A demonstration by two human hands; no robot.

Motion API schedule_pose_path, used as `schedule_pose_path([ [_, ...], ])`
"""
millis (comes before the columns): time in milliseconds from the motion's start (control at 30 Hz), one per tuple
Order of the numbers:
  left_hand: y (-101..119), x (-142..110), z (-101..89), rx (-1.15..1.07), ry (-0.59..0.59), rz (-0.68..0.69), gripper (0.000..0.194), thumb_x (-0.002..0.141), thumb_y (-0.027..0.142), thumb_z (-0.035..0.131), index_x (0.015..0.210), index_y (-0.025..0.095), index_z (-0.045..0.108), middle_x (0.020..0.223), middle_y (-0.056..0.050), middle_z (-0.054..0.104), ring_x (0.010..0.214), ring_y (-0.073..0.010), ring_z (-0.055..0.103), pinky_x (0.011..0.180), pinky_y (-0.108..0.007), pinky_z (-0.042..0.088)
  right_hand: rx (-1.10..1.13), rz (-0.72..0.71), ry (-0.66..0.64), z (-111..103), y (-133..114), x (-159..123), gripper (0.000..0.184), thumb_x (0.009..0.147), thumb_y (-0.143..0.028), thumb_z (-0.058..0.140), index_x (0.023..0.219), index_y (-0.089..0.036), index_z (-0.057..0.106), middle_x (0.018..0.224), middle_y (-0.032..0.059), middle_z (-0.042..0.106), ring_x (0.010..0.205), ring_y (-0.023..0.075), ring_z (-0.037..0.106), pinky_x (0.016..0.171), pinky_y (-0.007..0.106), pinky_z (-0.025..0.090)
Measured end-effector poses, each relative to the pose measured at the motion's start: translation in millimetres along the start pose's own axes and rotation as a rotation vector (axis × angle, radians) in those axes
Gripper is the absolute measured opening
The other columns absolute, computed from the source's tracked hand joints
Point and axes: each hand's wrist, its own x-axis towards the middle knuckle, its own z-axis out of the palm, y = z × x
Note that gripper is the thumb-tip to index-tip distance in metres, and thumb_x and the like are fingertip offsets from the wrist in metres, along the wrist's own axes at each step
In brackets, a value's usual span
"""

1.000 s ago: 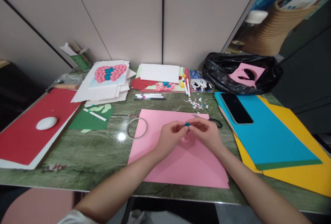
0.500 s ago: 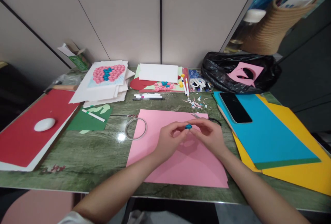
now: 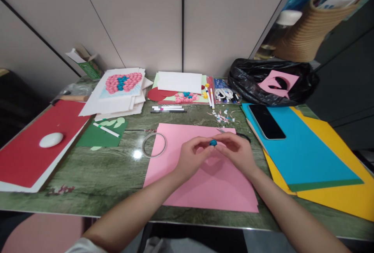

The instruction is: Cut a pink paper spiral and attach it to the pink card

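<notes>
A small blue rolled paper rosette (image 3: 213, 143) is pinched between the fingertips of both hands. My left hand (image 3: 191, 155) is closed on it from the left, my right hand (image 3: 238, 153) from the right. Both are above the pink paper sheets (image 3: 189, 190). Scissors (image 3: 243, 136) lie partly hidden behind my right hand. A tape ring (image 3: 154, 145) overlaps the left edge of the pink paper. Similar pink and blue rosettes (image 3: 187, 97) lie at the back, and more form a heart on a white sheet (image 3: 124, 81).
On the left are red paper (image 3: 32, 163) with a white oval object (image 3: 51, 140) and green paper (image 3: 99, 138). Pens (image 3: 168, 109) and paper scraps (image 3: 223, 116) lie behind. A phone (image 3: 267, 121) rests on blue paper (image 3: 312, 155) at right, near a black plastic bag (image 3: 245, 78).
Both hands stay in nearly the same place around the blue rosette, which seems slightly turned between the fingertips. The whole view has shifted a little.
</notes>
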Motion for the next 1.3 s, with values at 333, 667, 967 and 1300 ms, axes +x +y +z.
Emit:
schedule_pose_path([
  [333, 3, 2, -1.0, 0.055, 0.014, -0.034, 0.018, 0.075, 0.028, 0.064, 0.088, 0.016, 0.069, 0.088, -0.007, 0.071, 0.081, -0.0186, 0.063, 0.078, -0.031, 0.047, -0.069, 0.032, 0.007, 0, -1, 2, 0.013, 0.076, -0.029, 0.065, 0.087, -0.021, 0.067, 0.085, 0.0052, 0.07, 0.08, 0.0193, 0.066, 0.075, 0.034, 0.055],
  [667, 2, 4, -0.7, -0.002, 0.001, -0.076, 0.019, 0.073, 0.022, 0.066, 0.091, 0.016, 0.067, 0.089, -0.006, 0.07, 0.082, -0.0164, 0.062, 0.076, -0.029, 0.048, -0.031, 0.041, 0.021, 2, 1, 2, 0.011, 0.076, -0.026, 0.066, 0.086, -0.021, 0.065, 0.086, 0.0035, 0.069, 0.081, 0.0176, 0.065, 0.077, 0.032, 0.053],
  [967, -3, 10, -6.0, -0.025, -0.13, -0.216, 0.017, 0.074, 0.026, 0.064, 0.084, 0.013, 0.066, 0.078, -0.005, 0.067, 0.069, -0.0157, 0.062, 0.069, -0.029, 0.048, -0.014, 0.127, -0.124, -1, 5, 7, 0.016, 0.079, -0.028, 0.063, 0.093, -0.02, 0.064, 0.091, 0.0042, 0.067, 0.086, 0.0175, 0.063, 0.078, 0.03, 0.05],
  [1300, 0, 12, -6.7, 0.016, -0.067, -0.247, 0.014, 0.073, 0.025, 0.063, 0.076, 0.012, 0.065, 0.067, -0.003, 0.064, 0.061, -0.014, 0.059, 0.064, -0.026, 0.045, -0.073, 0.167, -0.133, -1, 6, 10, 0.01, 0.078, -0.027, 0.062, 0.084, -0.019, 0.065, 0.083, 0.0039, 0.067, 0.079, 0.0183, 0.062, 0.073, 0.031, 0.049],
])
